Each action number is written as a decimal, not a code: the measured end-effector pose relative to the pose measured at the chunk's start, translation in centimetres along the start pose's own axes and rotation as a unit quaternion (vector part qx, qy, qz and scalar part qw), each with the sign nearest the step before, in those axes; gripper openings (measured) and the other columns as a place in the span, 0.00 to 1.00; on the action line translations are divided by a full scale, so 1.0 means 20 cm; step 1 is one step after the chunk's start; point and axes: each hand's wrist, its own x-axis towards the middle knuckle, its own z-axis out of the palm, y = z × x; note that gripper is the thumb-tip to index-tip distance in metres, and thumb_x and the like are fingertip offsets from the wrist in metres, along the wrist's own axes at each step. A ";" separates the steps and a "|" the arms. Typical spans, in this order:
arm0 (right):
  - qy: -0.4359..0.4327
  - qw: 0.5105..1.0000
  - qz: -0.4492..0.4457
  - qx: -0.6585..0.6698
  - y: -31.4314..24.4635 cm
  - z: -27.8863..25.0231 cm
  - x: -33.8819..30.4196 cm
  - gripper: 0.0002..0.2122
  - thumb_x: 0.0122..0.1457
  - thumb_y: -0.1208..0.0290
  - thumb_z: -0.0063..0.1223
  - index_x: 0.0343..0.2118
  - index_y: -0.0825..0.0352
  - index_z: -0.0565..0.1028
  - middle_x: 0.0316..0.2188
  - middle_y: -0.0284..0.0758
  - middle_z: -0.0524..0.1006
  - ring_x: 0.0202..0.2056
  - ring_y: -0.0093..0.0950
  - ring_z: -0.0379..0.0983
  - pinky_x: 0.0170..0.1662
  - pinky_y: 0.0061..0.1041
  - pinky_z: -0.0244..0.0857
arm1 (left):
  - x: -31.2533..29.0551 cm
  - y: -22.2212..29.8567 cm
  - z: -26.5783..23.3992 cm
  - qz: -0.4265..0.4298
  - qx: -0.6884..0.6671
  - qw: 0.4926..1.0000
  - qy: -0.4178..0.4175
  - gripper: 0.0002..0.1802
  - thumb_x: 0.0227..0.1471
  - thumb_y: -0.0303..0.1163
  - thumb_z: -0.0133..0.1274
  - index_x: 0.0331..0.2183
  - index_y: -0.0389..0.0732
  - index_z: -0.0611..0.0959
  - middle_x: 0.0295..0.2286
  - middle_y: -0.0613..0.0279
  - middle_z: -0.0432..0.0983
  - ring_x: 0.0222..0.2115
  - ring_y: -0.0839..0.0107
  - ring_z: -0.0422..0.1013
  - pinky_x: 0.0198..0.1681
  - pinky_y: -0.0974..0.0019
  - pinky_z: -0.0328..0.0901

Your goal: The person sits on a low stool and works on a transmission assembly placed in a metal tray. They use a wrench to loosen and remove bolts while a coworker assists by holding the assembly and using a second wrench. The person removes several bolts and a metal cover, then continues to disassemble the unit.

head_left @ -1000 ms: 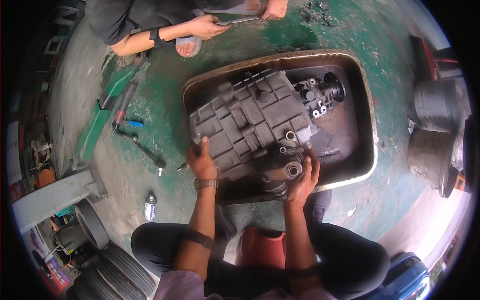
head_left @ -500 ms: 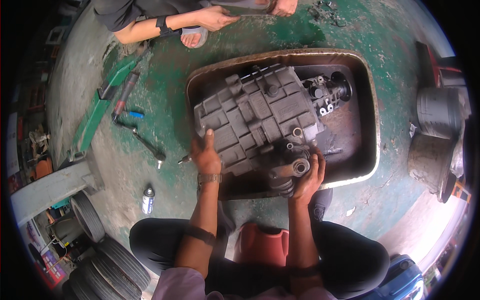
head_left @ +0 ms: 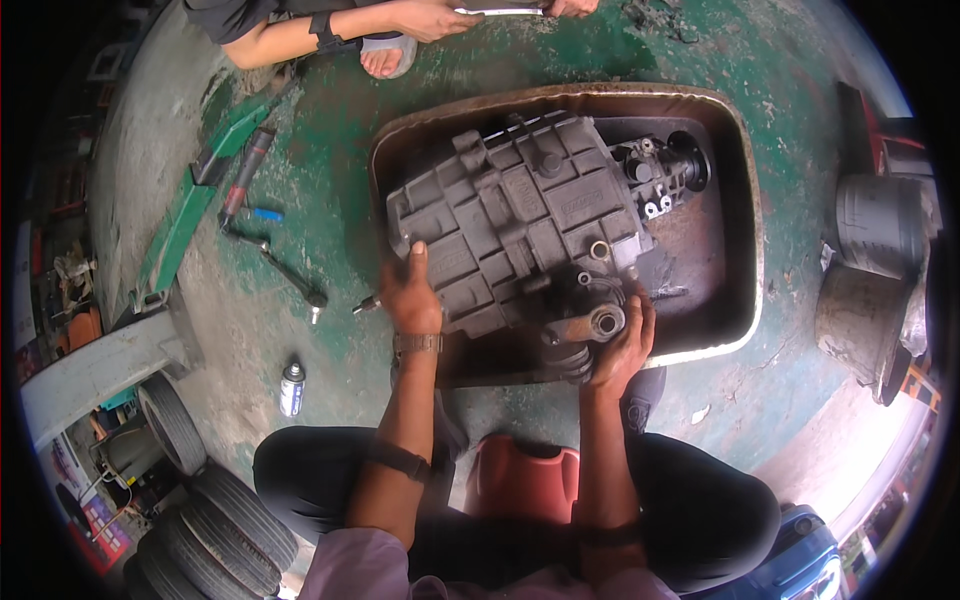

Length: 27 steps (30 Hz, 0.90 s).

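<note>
A grey, ribbed metal gearbox (head_left: 500, 215) lies tilted in a rusty, rectangular metal tray (head_left: 752, 270). My left hand (head_left: 412, 300) grips its left near corner, thumb up on the casing and fingers hidden down the side. Along the near right side, my right hand (head_left: 625, 345) is wrapped round the part with the lever arm (head_left: 585, 325); some of its fingertips are hidden. The far right end of the gearbox carries a narrower housing and a round black flange (head_left: 688, 160). Just left of my left hand, a thin metal shaft end (head_left: 367, 304) sticks out over the tray's edge.
Left on the green floor are a ratchet with socket (head_left: 290, 280), a red-and-black tool (head_left: 245, 175), a green metal beam (head_left: 190, 220) and a spray can (head_left: 292, 389). Across, a person's hand (head_left: 432, 18) holds a shiny flat bar. Tyres (head_left: 215, 530) stand lower left, metal drums (head_left: 868, 310) right.
The whole view has shifted slightly, with the tray sitting a little higher. Both my hands keep their hold on the gearbox. The other person's bar has turned and now shines.
</note>
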 end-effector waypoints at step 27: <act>0.008 0.997 0.031 0.064 -0.01 0.01 0.01 0.13 0.61 0.70 0.40 0.44 0.71 0.69 0.37 0.38 0.73 0.36 0.25 0.71 0.39 0.21 0.66 | 0.00 -0.01 0.03 0.029 -0.018 0.999 0.039 0.27 0.50 0.41 0.56 0.44 0.29 0.73 0.44 0.48 0.71 0.44 0.61 0.66 0.50 0.63 0.58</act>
